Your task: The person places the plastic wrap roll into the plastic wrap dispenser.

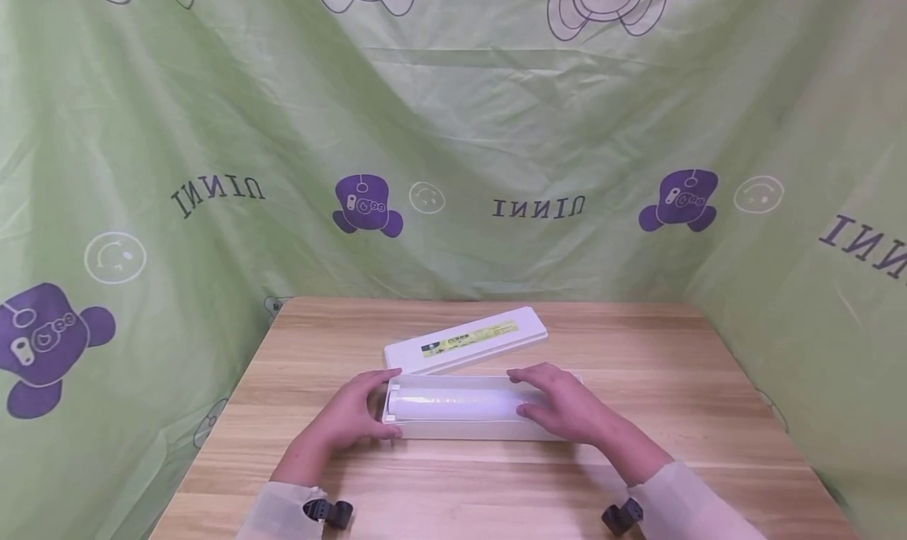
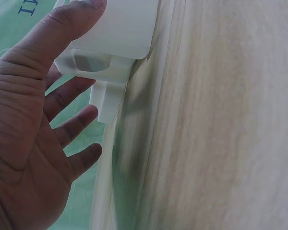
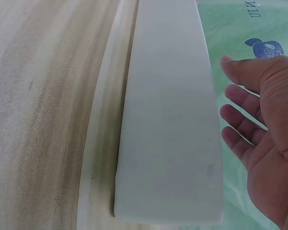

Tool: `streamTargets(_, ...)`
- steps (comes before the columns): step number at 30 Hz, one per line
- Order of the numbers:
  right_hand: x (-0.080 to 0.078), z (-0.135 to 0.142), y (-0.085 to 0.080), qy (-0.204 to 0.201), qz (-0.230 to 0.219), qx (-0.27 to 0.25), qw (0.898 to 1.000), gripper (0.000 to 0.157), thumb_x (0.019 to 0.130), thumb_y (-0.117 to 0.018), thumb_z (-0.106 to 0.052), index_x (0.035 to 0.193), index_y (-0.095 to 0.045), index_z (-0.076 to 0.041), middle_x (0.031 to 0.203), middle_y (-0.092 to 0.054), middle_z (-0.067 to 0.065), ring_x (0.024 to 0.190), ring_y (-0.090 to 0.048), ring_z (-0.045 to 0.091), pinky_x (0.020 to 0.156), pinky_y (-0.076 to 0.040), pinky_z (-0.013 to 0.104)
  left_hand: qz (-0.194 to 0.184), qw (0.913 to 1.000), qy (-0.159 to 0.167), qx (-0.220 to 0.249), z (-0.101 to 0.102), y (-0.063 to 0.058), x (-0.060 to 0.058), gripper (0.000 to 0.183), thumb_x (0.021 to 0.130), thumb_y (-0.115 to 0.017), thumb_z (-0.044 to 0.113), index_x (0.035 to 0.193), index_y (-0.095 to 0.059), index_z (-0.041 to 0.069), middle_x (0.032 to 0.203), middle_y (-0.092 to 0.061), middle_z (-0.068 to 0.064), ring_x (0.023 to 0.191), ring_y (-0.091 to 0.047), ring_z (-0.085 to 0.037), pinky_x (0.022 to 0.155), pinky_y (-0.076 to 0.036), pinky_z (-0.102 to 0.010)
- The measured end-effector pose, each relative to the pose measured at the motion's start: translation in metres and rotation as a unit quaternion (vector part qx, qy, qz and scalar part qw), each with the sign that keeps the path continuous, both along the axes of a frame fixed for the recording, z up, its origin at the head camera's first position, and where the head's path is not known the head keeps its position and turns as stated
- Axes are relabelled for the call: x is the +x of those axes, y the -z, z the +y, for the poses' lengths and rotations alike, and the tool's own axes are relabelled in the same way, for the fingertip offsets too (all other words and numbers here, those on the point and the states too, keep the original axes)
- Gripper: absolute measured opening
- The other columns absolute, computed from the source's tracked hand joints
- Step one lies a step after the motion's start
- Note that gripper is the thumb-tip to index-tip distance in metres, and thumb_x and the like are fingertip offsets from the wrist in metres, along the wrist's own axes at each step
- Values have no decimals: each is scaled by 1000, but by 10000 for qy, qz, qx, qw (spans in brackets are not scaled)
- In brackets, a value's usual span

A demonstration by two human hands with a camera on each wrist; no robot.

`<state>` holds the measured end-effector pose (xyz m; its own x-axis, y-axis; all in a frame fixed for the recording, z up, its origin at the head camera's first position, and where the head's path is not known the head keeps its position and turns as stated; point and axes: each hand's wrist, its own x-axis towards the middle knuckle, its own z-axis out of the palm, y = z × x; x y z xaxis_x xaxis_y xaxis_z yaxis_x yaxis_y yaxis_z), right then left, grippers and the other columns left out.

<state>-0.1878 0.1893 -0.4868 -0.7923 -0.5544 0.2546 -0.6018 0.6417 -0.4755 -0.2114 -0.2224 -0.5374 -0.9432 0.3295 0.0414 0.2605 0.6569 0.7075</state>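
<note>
A long white box point(image 1: 468, 430) stands lidless on the table, with a roll of clear plastic wrap point(image 1: 460, 403) lying lengthwise inside. My left hand point(image 1: 349, 411) holds the box's left end, thumb on the front wall and fingers around the back. In the left wrist view the thumb point(image 2: 69, 21) lies against the white wall, and the lower fingers are spread. Over the right part of the box, my right hand point(image 1: 567, 405) is held with loosely bent fingers, its thumb above the roll. Behind the box lies its white lid point(image 1: 503, 337) with a yellow label.
The wooden table point(image 1: 453, 493) carries the box and lid near its middle. A green patterned cloth point(image 1: 453, 115) hangs behind and at both sides. The lid lies at a slant, its left end close behind the box.
</note>
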Motion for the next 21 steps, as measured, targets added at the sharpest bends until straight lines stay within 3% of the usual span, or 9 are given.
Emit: streamTargets(21, 4, 12, 13, 401, 38, -306, 9987, 61, 90, -83, -29, 144, -61, -13, 143, -62, 1, 132, -57, 25, 110, -49, 49, -14, 10000, 0, -91, 0, -2, 0, 112, 54, -101, 51, 152, -53, 30, 154, -51, -8, 145, -43, -37, 121, -30, -59)
